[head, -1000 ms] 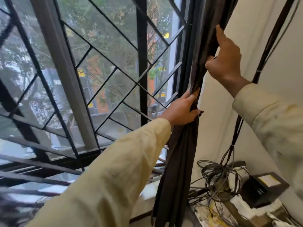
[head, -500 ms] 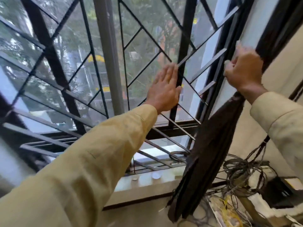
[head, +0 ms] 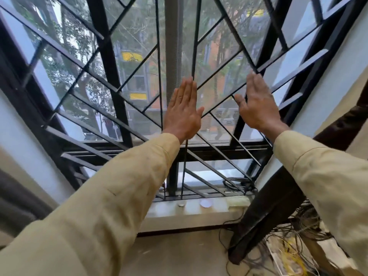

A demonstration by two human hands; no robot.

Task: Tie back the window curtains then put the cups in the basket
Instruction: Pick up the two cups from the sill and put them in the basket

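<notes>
Curtains are being tied back at the window grille (head: 111,66): the dark curtain (head: 278,196) is hanging gathered in a narrow bundle just right of the grille, slanting down past its lower right corner, and whether a tie is on it cannot be told; a grey curtain (head: 14,200) is showing at the grille's lower left. Both hands are being held up flat before the grille, the left hand (head: 183,114) at its middle and the right hand (head: 256,108) toward its right, fingers straight, nothing being gripped by either. The grey curtain is probably being turned to next. For a neat result, its cloth is best being swept from the grille's middle outward into one tight bundle before any tie is being wrapped, with folds being kept off the bars and away from the cables (head: 294,232) below the grille's right end. No cups or basket are being shown.
</notes>
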